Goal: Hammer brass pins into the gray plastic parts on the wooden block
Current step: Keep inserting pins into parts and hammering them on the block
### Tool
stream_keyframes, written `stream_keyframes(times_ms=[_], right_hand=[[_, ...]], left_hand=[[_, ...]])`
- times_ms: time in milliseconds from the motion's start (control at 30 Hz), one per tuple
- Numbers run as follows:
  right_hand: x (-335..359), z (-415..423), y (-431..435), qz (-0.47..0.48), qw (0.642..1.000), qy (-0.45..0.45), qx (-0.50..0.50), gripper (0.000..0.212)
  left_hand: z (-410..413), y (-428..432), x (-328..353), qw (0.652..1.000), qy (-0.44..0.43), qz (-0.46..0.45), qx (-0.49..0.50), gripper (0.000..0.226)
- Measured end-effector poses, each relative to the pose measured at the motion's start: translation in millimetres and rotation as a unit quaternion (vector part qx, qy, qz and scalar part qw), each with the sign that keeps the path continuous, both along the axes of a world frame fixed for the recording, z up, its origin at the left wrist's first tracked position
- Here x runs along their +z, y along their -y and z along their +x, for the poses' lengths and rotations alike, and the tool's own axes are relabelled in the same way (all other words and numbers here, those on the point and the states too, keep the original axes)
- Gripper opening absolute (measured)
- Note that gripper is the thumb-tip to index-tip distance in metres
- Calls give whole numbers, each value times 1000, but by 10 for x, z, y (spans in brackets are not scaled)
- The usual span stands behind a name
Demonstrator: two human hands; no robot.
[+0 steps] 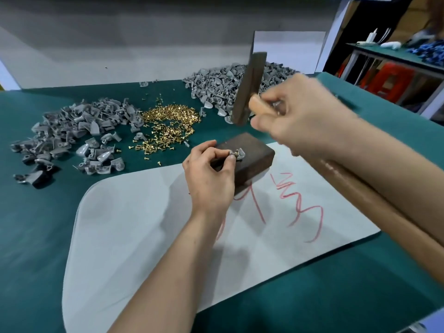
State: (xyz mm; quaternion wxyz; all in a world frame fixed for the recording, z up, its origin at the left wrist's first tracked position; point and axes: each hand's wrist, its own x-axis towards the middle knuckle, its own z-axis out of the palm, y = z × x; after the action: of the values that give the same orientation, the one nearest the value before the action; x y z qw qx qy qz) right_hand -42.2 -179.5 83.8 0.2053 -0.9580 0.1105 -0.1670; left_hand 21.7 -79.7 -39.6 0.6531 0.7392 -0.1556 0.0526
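Block point(254, 146) on sheet point(144, 224), ctr; pins point(168, 121) behind-L; parts pile point(72, 131) L of pins, 2nd pile point(216, 87) behind-R.

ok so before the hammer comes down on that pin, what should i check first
1. The gray part lies on top of the wooden block: ok.
2. The brass pin sits in the part: ok. Whether it stands straight: cannot tell.
3. The left hand is clear of the pin: not ok, its fingertips pinch the part right beside it.
4. The right hand holds the hammer by its handle, raised: ok.
5. The hammer is lined up over the pin: cannot tell, it is blurred.
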Motion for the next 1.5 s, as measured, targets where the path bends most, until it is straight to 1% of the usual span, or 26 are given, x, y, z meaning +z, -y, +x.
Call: stream_keyframes(times_ms=[67,100,133,200,233,367,433,500,567,600,700,800,900,1000,1100,1200,1300,1400,1500], right_hand=[[-106,1,-45,-16,998,-69,3,23],[-128,-15,-66,-21,996,-83,4,24],[-112,-22,-62,-20,997,-80,7,28],[-68,-21,-45,13,999,-31,-1,37],[-63,-16,-37,19,1000,-14,-8,36],[-127,-19,-69,8,997,-72,-4,24],[-97,-17,-51,24,998,-54,-10,22],[-82,-16,-38,17,999,-46,-22,25],[-84,-27,-42,15,997,-79,-14,28],[-73,-31,-43,21,996,-81,-8,27],[-41,-27,-28,24,998,-50,-7,26],[-53,-47,-55,24,996,-80,12,26],[-52,-22,-38,29,999,-34,6,30],[-64,-9,-75,35,996,-75,15,29],[-86,5,-72,28,998,-48,2,31],[-87,-24,-85,17,997,-77,0,34],[-86,-28,-71,15,998,-57,-1,35],[-101,-41,-66,16,996,-82,1,39],[-101,-23,-50,17,999,-35,3,39]], left_hand=[[1,-13,-10,1000,-1,-2,-1,9],[-1,-15,-12,1000,1,-3,-4,9],[1,-13,-12,1000,5,-2,-6,9],[0,-10,-12,1000,8,2,-4,6],[1,-4,-7,1000,6,3,-3,5],[-2,-14,-13,1000,-1,-7,-6,10],[6,-17,-12,1000,-1,-6,-5,18],[2,-5,-5,1000,-9,-15,-3,18],[-9,-4,-8,999,-19,-25,-2,13],[-7,-6,-11,1000,-15,-20,-1,13],[15,-9,-15,1000,1,-2,-4,16],[-9,-17,-11,1000,-2,-17,-6,16],[2,-8,-4,1000,-1,-12,-6,18],[-10,-15,8,1000,-2,-10,-6,18],[-2,-21,-7,1000,6,-8,-6,14],[-11,-20,4,1000,0,-16,-5,15],[-5,-18,2,1000,6,-5,-2,17],[-13,-16,-4,1000,-8,-27,-1,14],[-8,-20,3,1000,7,-4,0,19]])
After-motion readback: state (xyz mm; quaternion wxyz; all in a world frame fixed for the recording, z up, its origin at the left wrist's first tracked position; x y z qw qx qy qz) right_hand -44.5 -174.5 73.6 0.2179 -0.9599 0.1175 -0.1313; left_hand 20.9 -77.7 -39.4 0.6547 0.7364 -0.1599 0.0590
